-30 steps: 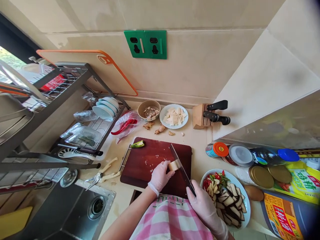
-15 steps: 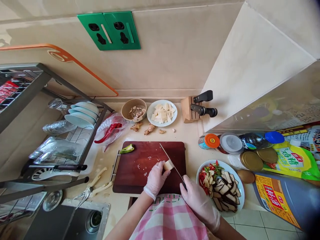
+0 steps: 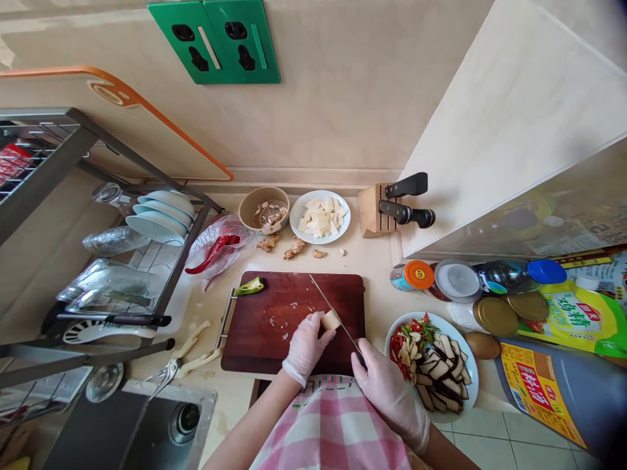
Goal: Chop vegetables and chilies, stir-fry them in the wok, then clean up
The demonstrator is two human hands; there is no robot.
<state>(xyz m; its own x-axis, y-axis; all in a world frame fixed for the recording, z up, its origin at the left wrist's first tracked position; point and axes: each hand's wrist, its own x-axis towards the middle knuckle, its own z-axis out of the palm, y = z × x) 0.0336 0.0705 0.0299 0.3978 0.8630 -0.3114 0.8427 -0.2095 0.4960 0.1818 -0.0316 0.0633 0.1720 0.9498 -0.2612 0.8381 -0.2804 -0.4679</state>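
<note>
My left hand, in a clear glove, has its fingers closed on a pale cream vegetable piece at the right of the dark red cutting board. My right hand, gloved too, grips a kitchen knife by its dark handle. The blade slants up and left across the board, right against the right side of the piece. Small white bits lie scattered left of my fingers. A cut green pepper rests at the board's upper left corner.
Behind the board stand a basket of garlic, a plate of pale slices and a knife block. A plate of cut vegetables is at right, near jars and bottles. Kitchen shears, sink and dish rack stand left.
The view has tilted down slightly, so the wall sockets sit higher in the picture. Both hands, the knife and the pale piece keep nearly the same places on the board.
</note>
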